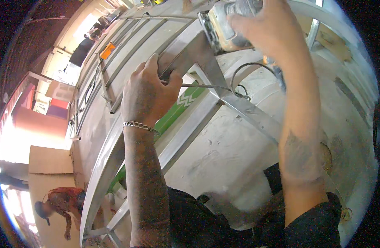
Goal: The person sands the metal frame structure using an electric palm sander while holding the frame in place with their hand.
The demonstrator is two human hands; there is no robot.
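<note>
My right hand (pixel 270 31) grips a power sander (pixel 222 27) with a pale, dusty body and a metal base plate, near the top of the view. The sander's base is against or just above a wide grey bar of a welded metal frame (pixel 190 128). My left hand (pixel 146 89), a chain bracelet at its wrist, is closed over the edge of the same frame, its thumb on the near side. A dark cord (pixel 206 86) runs from beside the left thumb to a loop right of the frame. Its end under the left hand is hidden.
Behind the frame lies a green board with white zigzags (pixel 177 108). On the concrete floor (pixel 227 165) at far left rest more metal bars (pixel 136 43) and an orange object (pixel 107 50). Another person (pixel 68 200) bends over at lower left, beside a cardboard sheet (pixel 49 159).
</note>
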